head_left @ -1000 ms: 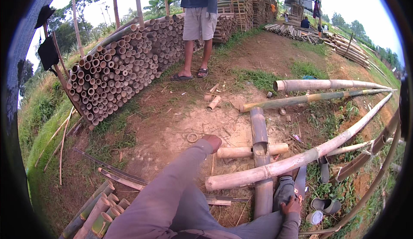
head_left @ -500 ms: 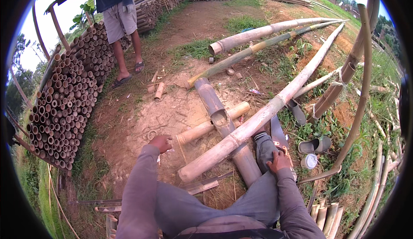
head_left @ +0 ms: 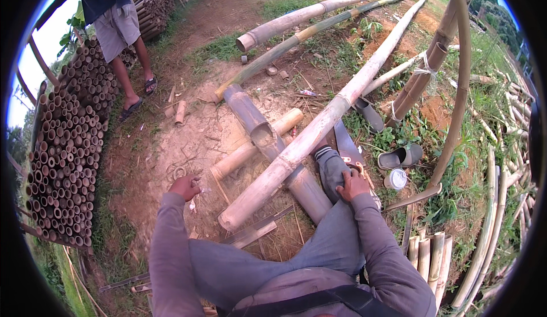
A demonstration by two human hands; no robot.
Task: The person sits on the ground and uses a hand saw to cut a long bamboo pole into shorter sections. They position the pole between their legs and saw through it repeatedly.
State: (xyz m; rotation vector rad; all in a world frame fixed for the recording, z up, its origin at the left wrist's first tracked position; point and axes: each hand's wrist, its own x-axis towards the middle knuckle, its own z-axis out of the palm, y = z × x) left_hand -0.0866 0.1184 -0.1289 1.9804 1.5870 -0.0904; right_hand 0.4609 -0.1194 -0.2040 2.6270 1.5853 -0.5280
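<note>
2 hands are busy: left hand [head_left: 185, 187] reaches to the dirt, grip unclear; right hand [head_left: 352, 185] rests released beside the uncut long bamboo pole [head_left: 319, 131].

Bare dirt ground [head_left: 171, 146], long bamboo poles [head_left: 319, 129], stacked bamboo [head_left: 62, 163], slippers [head_left: 401, 156]

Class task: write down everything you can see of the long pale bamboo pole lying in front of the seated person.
The long bamboo pole is pale tan, dry-looking and ringed with nodes. It lies on a slant, its thick cut end low on bare dirt near the person's knees, its thin end far off among grass. It rests across a grey bamboo section. The person's foot is beside it. Neither the left hand nor the right hand touches it.
</note>
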